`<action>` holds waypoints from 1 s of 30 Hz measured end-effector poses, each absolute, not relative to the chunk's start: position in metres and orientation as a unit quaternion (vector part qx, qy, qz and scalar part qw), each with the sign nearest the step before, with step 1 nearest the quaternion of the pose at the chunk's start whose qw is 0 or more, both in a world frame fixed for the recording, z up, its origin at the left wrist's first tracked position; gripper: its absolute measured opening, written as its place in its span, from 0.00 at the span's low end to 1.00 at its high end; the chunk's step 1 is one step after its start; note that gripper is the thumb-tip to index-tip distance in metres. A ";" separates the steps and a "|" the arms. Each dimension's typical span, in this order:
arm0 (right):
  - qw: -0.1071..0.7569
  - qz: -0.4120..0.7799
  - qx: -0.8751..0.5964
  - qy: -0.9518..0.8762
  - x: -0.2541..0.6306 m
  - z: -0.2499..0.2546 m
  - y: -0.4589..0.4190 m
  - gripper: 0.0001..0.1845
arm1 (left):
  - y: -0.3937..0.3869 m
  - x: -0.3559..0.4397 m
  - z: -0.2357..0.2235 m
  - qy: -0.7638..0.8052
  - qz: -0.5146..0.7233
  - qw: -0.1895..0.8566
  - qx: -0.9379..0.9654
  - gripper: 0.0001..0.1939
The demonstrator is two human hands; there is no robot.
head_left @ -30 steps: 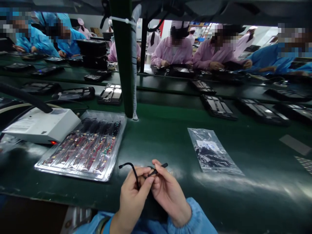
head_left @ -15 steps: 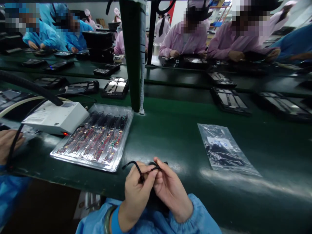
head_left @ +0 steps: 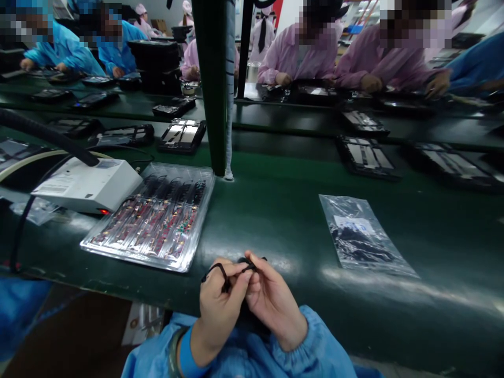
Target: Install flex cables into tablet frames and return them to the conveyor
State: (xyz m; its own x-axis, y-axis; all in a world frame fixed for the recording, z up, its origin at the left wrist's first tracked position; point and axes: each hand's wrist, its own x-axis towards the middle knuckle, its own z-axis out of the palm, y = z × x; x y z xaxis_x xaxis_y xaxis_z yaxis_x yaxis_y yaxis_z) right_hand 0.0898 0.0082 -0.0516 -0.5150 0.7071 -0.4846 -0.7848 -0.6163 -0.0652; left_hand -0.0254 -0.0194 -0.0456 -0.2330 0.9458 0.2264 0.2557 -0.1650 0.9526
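A thin black cable (head_left: 220, 268) loops up over the knuckles of my left hand (head_left: 216, 304), whose fingers are closed on it. Thumb and fingers of my right hand (head_left: 274, 300) pinch a slim black piece (head_left: 249, 267) close to the left fingertips. Whether that piece belongs to the same cable I cannot tell, as the fingers cover most of it. Both hands meet above the front of the green table (head_left: 252, 210).
To the left lies a clear plastic tray (head_left: 183, 262) of small circuit boards with black wires, beside a white box (head_left: 88, 184) with a red light. A clear bag (head_left: 360, 239) of black parts lies right. A green post (head_left: 214, 94) rises ahead; co-workers sit across.
The cable's free end has drawn in closer to my left hand, and less of the slim black piece sticks out. A co-worker's hand at the left edge has gone from view. The view has shifted.
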 end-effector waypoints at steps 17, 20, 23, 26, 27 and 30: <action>0.673 0.618 -0.407 0.004 0.213 -0.054 0.002 0.18 | 0.016 0.016 -0.031 0.466 0.376 0.718 0.354 0.19; 0.726 0.527 -0.443 -0.008 0.258 -0.059 -0.009 0.19 | 0.042 0.039 -0.015 0.411 0.320 0.801 0.296 0.11; 0.768 0.452 -0.454 0.007 0.294 -0.067 -0.020 0.19 | 0.080 0.072 -0.001 0.390 0.267 0.855 0.215 0.07; 0.786 0.418 -0.452 0.049 0.313 -0.075 -0.027 0.18 | 0.126 0.118 0.004 0.376 0.259 0.877 0.150 0.10; 0.789 0.417 -0.448 0.060 0.316 -0.077 -0.029 0.18 | 0.142 0.135 0.004 0.381 0.267 0.875 0.136 0.10; 0.793 0.418 -0.437 0.070 0.316 -0.083 -0.030 0.17 | 0.189 0.190 -0.003 0.404 0.296 0.856 0.129 0.08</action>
